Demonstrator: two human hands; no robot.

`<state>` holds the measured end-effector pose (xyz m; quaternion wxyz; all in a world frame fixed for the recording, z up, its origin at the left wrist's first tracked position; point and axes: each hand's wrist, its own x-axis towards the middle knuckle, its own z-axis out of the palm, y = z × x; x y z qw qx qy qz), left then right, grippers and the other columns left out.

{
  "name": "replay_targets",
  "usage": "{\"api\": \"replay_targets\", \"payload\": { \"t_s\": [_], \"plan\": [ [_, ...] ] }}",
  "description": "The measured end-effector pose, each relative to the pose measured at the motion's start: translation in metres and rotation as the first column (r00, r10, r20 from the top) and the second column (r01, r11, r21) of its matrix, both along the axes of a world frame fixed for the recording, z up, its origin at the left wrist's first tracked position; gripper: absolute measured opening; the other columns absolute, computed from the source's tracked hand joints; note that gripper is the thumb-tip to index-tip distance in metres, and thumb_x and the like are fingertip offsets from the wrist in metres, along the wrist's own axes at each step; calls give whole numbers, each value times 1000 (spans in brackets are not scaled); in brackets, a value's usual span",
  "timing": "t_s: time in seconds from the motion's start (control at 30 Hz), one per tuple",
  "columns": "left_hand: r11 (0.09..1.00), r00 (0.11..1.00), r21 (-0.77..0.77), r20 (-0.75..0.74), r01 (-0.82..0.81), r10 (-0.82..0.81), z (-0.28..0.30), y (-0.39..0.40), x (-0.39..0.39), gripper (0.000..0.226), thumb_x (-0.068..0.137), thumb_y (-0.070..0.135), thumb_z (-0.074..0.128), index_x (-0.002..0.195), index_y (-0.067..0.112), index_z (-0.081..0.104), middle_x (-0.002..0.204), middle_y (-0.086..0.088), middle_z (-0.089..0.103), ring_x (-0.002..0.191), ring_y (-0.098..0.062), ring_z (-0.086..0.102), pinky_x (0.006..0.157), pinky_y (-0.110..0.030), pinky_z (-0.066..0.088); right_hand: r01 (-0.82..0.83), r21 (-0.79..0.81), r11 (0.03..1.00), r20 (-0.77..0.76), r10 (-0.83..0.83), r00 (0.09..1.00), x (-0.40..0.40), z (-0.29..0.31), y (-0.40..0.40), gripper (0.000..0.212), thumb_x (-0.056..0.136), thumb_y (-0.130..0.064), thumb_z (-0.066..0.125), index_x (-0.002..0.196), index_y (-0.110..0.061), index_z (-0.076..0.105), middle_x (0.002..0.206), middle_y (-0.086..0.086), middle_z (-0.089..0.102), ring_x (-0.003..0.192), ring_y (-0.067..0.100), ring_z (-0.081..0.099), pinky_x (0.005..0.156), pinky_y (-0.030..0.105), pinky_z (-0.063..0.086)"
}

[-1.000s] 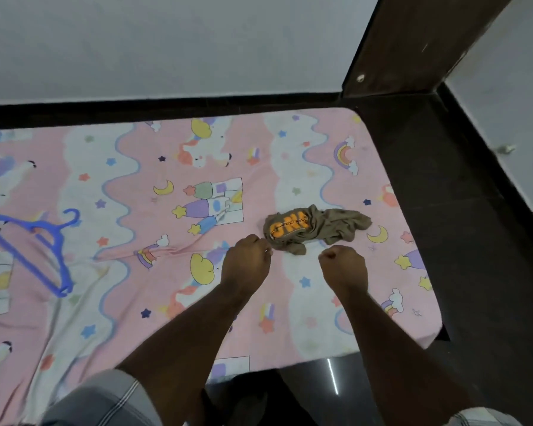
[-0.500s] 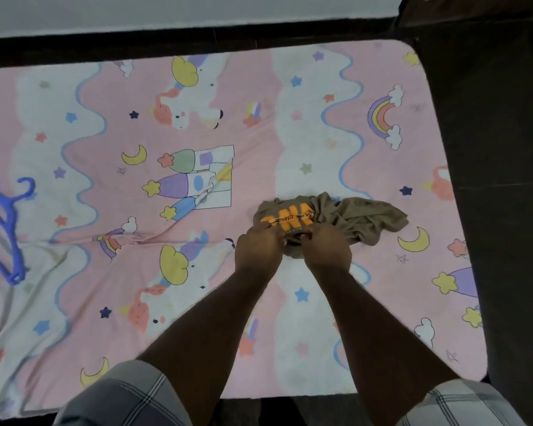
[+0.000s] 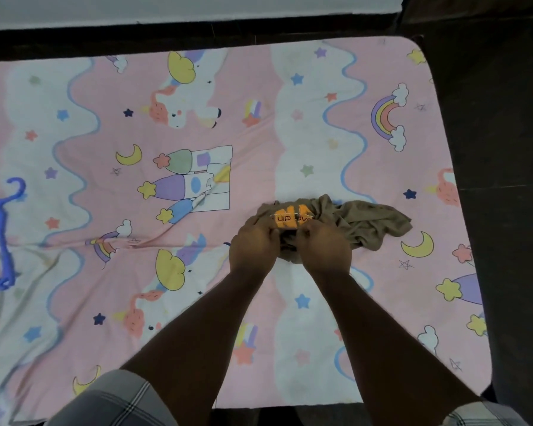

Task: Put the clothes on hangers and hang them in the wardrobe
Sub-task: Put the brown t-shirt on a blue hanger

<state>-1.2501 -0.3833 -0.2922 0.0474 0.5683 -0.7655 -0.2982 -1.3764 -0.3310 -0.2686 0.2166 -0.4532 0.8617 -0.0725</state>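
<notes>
A crumpled olive-brown T-shirt (image 3: 363, 224) with an orange print lies on the right half of the bed. My left hand (image 3: 253, 249) and my right hand (image 3: 323, 245) sit side by side on its near edge, fingers closed on the fabric just below the print. A blue plastic hanger (image 3: 0, 229) lies flat at the bed's far left, partly cut off by the frame edge. No wardrobe is in view.
The bed carries a pink and white sheet (image 3: 197, 118) printed with unicorns, moons and rainbows, rumpled toward the left. Dark floor (image 3: 505, 149) runs along the right side and behind the bed, below a pale wall.
Both hands went from hovering in front of the T-shirt to gripping its near edge. The view has tilted down and drawn closer to the bed.
</notes>
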Motion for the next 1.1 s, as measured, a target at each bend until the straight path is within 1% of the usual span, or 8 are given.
{"api": "replay_targets", "payload": {
  "t_s": [0.23,0.47,0.7,0.77,0.87,0.97,1.03,1.1],
  "plan": [
    [976,936,-23,-289,-215,199,87,-43,40,15,94,14,57,91,11,71,92,-1,68,88,-19,60,78,-32,47,30,-247,969,42,-21,999,36,84,-47,20,93,-23,53,88,-13,70,87,2,55,84,26,59,66,29,32],
    [955,835,-103,-517,-279,188,195,-87,112,15,88,9,60,83,17,72,82,10,69,81,-9,61,68,-1,33,0,-525,851,107,66,992,98,192,-89,16,87,-9,58,87,-12,74,92,5,74,90,26,67,81,32,49],
    [902,764,-310,-645,-302,34,305,-127,220,13,83,22,61,84,27,73,80,20,69,80,1,64,73,-10,44,-10,-806,592,26,52,998,181,313,-126,23,85,-4,60,98,-9,78,102,4,76,98,20,69,91,23,47],
    [895,789,-350,-615,-275,2,311,-118,257,12,85,27,60,84,33,71,78,32,64,81,9,61,69,-2,38,-22,-794,607,35,81,996,213,315,-123,24,86,-4,61,102,-9,78,104,5,76,100,21,69,90,21,45],
    [908,831,-343,-556,-241,10,280,-83,314,27,91,29,61,66,35,56,71,29,61,68,10,58,59,-3,35,-87,-642,762,54,158,986,270,278,-110,25,87,-4,61,105,-8,78,110,10,75,106,27,68,92,26,44],
    [996,956,-56,-289,-64,45,212,-42,369,21,91,19,65,70,18,66,71,6,67,70,-11,64,66,-23,42,-143,-419,897,157,226,961,321,221,-87,22,90,-12,57,98,-7,77,103,12,75,101,29,68,81,29,46],
    [988,972,111,-197,-110,131,177,-21,403,11,87,22,65,77,19,69,77,4,69,77,-15,65,72,-25,44,-155,-302,941,182,216,959,344,185,-68,29,93,-24,50,89,-6,72,93,15,73,92,33,67,66,28,39],
    [971,963,120,-152,-207,224,159,-16,426,14,87,29,62,84,17,69,88,-2,69,86,-21,64,78,-28,45,-138,-197,971,194,176,965,357,154,-54,26,94,-19,49,92,-4,71,97,15,72,97,34,65,72,30,44]
  ]
}}
